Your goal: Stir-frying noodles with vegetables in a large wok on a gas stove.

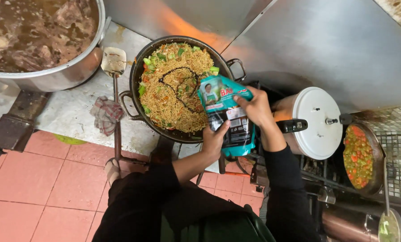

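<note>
Tilting a teal sauce pouch over the black wok of noodles, you pinch its top with your right hand while your left hand closes its grip round the bottom. A dark line of sauce already crosses the noodles. Squeeze too hard and it floods one patch; your sleeve sits near the white pressure cooker.

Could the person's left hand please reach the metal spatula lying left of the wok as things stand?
Probably not right away: the left hand grips the sauce pouch with the right hand. Otherwise, the path to the spatula looks open.
</note>
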